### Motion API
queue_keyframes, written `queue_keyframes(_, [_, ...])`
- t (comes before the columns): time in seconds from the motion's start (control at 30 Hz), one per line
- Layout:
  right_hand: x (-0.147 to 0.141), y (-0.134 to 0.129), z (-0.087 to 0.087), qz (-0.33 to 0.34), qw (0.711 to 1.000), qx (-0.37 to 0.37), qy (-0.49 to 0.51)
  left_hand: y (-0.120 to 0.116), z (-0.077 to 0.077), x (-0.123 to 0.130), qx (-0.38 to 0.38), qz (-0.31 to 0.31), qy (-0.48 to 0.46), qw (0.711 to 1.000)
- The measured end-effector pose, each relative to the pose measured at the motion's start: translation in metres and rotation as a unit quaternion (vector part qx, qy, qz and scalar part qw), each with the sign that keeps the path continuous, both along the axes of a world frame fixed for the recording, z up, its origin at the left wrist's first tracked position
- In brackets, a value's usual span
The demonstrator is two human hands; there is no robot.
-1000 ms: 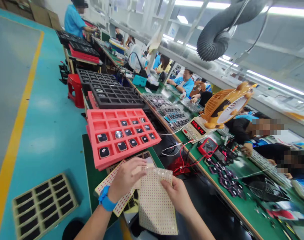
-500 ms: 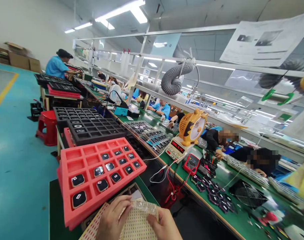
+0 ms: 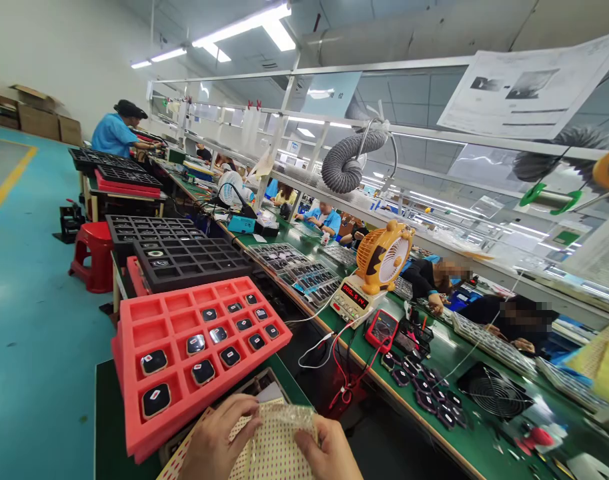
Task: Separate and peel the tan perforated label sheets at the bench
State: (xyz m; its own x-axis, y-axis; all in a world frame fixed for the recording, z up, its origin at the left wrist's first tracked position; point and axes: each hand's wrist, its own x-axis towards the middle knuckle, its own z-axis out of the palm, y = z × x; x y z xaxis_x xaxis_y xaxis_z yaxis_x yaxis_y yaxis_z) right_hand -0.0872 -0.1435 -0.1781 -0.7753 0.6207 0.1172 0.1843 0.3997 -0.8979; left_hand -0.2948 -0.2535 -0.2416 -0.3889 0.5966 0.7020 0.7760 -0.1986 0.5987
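Observation:
Low in the view, a pale yellow sticker sheet dotted with rows of small dark red marks lies between my hands. Crinkled clear plastic covers its upper edge; whether it is a bag or a film I cannot make out. My left hand is curled at the sheet's left side, thumb and fingers closing on it. On the right, my right hand pinches the plastic-covered edge with the thumb on top. Beside them a red foam tray holds several dark, square-faced units with small white labels.
Black foam trays stand behind the red one. Along the green bench are a power supply, a yellow fan, a red multimeter, loose wires and dark parts. Co-workers sit across the bench. A red stool stands left.
My left hand has shifted slightly left and its thumb and fingertips have spread a little. My right hand keeps its pinch. The camera view has moved slightly.

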Motion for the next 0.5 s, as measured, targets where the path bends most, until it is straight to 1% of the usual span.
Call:
queue_keyframes(0.07, [0.001, 0.001, 0.001, 0.018, 1.0, -0.005, 0.011, 0.003, -0.007, 0.0, -0.008, 0.01, -0.015, 1.0])
queue_keyframes(0.1, [0.001, 0.002, 0.002, 0.017, 1.0, -0.004, 0.012, 0.004, -0.009, 0.001, -0.004, 0.017, -0.02, 1.0])
queue_keyframes(0.2, [0.001, 0.002, 0.0, 0.007, 1.0, 0.007, -0.001, 0.005, -0.01, 0.002, 0.024, 0.027, -0.025, 0.999])
queue_keyframes(0.3, [0.002, 0.003, -0.006, 0.008, 1.0, 0.007, -0.01, 0.005, -0.01, 0.003, 0.043, 0.027, -0.014, 0.999])
queue_keyframes(0.4, [0.005, 0.006, -0.014, 0.006, 1.0, 0.013, -0.02, 0.003, -0.007, 0.002, 0.051, 0.025, -0.002, 0.998])
queue_keyframes(0.5, [0.008, 0.006, -0.019, -0.026, 0.999, 0.016, -0.041, -0.002, 0.003, -0.003, 0.059, 0.029, 0.01, 0.998])
